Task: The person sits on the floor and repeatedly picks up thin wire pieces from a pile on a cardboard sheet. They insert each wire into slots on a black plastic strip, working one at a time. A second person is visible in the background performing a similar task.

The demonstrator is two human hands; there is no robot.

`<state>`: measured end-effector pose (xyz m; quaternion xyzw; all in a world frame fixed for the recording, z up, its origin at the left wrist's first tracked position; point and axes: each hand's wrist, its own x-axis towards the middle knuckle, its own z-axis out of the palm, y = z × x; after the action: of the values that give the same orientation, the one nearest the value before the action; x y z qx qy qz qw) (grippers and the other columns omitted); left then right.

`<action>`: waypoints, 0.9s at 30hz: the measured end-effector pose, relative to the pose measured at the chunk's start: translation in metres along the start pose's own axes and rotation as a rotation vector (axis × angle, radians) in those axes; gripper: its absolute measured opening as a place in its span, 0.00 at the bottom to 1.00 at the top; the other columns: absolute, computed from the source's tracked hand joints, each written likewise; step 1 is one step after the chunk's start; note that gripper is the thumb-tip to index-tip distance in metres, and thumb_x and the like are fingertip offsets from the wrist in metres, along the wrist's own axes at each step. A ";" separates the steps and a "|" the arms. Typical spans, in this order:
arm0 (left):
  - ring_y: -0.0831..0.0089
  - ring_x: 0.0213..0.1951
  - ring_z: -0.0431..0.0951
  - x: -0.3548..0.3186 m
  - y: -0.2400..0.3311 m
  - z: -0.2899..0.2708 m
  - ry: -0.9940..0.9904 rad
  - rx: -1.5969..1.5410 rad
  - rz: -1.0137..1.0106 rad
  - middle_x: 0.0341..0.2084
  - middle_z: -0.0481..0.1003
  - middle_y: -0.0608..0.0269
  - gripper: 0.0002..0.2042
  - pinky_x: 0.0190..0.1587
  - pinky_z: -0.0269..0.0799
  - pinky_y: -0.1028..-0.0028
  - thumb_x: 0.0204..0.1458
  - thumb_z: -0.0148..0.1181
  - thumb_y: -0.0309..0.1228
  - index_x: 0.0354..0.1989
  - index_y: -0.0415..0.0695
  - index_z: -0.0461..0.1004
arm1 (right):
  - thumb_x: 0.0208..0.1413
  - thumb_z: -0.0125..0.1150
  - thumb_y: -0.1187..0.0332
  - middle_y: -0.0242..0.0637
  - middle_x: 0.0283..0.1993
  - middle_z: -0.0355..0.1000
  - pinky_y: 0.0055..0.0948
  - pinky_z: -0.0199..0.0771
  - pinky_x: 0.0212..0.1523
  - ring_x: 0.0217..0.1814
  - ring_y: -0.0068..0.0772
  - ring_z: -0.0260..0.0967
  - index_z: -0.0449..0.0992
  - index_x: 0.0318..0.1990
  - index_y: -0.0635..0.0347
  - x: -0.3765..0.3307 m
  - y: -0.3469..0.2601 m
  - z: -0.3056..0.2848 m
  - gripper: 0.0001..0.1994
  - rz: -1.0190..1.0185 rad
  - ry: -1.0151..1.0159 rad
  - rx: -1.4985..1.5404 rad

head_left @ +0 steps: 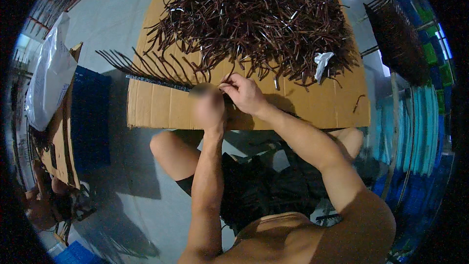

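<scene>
Frame centre: right hand (pixel 244 93) pinches one thin brown curved strip (pixel 227 79) at its end, seating it on the dark rack bar (pixel 156 80). Left hand (pixel 207 105) is blurred, probably closed on the bar. Strips look light, stiff, springy; best gripped near the end.

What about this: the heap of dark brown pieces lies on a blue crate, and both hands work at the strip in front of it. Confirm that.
Not quite. The heap lies on a cardboard sheet, not a blue crate; the head view shows it. Both the left hand and right hand do work at the strip in front of it.
</scene>
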<state>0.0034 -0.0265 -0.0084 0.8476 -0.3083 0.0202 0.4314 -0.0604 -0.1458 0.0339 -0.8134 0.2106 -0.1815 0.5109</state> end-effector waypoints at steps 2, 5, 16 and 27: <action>0.54 0.31 0.75 -0.001 -0.003 0.004 0.026 0.041 0.020 0.28 0.75 0.55 0.06 0.34 0.70 0.64 0.45 0.59 0.27 0.33 0.43 0.74 | 0.55 0.58 0.67 0.46 0.32 0.75 0.33 0.73 0.34 0.34 0.41 0.75 0.74 0.36 0.65 0.000 0.006 0.004 0.09 -0.054 0.056 0.070; 0.53 0.31 0.74 0.000 -0.008 0.006 0.054 0.072 0.042 0.28 0.75 0.55 0.06 0.33 0.70 0.62 0.46 0.59 0.28 0.32 0.43 0.74 | 0.54 0.59 0.66 0.46 0.30 0.75 0.33 0.73 0.32 0.32 0.41 0.75 0.74 0.36 0.65 -0.001 -0.001 0.002 0.09 -0.026 0.044 0.052; 0.62 0.28 0.76 -0.003 -0.015 0.009 -0.006 -0.005 -0.025 0.26 0.76 0.55 0.03 0.31 0.70 0.68 0.47 0.58 0.25 0.29 0.39 0.73 | 0.55 0.55 0.65 0.48 0.35 0.74 0.39 0.73 0.36 0.37 0.49 0.73 0.75 0.38 0.63 0.002 -0.020 0.002 0.11 -0.177 -0.082 -0.296; 0.55 0.32 0.78 0.002 0.009 -0.005 0.039 -0.001 -0.090 0.28 0.78 0.54 0.11 0.37 0.72 0.65 0.50 0.57 0.35 0.35 0.40 0.78 | 0.50 0.62 0.70 0.44 0.38 0.72 0.37 0.72 0.36 0.38 0.42 0.71 0.70 0.44 0.67 0.042 0.043 -0.091 0.15 0.391 -0.084 -0.636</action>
<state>0.0013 -0.0273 0.0019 0.8597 -0.2616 0.0172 0.4384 -0.0781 -0.2539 0.0359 -0.8825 0.3868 0.0276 0.2661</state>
